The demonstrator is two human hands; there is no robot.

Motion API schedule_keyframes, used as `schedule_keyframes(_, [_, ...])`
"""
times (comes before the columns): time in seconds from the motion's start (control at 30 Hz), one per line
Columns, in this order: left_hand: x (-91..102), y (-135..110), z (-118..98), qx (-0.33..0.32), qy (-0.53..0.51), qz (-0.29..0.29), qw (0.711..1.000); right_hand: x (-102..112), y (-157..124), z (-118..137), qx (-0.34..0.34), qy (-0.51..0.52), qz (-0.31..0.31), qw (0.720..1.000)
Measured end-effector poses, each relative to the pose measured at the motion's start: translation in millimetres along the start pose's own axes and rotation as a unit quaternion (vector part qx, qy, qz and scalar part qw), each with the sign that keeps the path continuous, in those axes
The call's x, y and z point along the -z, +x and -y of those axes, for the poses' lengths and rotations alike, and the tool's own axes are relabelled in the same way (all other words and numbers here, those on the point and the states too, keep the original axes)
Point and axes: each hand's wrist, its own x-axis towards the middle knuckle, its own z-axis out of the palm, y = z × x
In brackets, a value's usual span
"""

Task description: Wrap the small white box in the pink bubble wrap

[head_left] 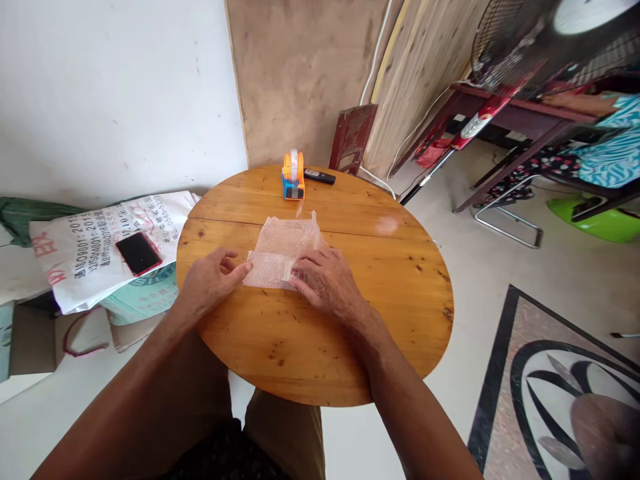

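Head view: on the wooden table (400, 293), a sheet of bubble wrap (289, 235) is laid flat, left of the middle and between the two hands. Broad bare wood is left to its right and a narrower strip on the near side; the left rim is crossed by the left forearm, so less room is left there. At the far rim the tape dispenser (293, 179) is stood well beyond the wrap, with a black handheld item (320, 177) set just beside it.

The wrap is spread away from the person, with its far right corner poked up. Its near part is seen doubled, as a band whose long axis is run left to right; the sheet's own long axis cannot be told. The wrap's left edge is touched by the thumb and bent fingers of the left hand (215, 279); whether it is pinched cannot be told. By the right hand (327, 280), fingers curved, the wrap and a small pale item (289, 269) are partly covered; whether either is gripped cannot be told.
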Motion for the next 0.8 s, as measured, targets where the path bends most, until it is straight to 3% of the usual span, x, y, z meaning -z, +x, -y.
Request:
schedule_keyframes(0.2, [-6.5, 11, -11, 0.007, 0.074, 0.053, 0.996, 2, 2, 1, 0.014, 0.016, 0.015, 1.0])
schedule_keyframes(0.4, [-7.8, 15, -19, 0.034, -0.048, 0.159, 0.986, 3, 1, 2, 0.009, 0.034, 0.011, 0.999])
schedule_keyframes(0.53, [-12.9, 19, -27, 0.049, -0.122, 0.168, 0.977, 2, 1, 2, 0.002, 0.03, 0.004, 1.0])
schedule_keyframes(0.7, [-24.0, 24, -34, 0.093, -0.18, 0.131, 0.97, 0, 2, 2, 0.011, 0.012, 0.012, 1.0])
schedule_keyframes(0.8, [-26.7, 26, -36, 0.096, -0.197, 0.151, 0.964, -1, 1, 3, 0.02, -0.019, 0.013, 1.0])
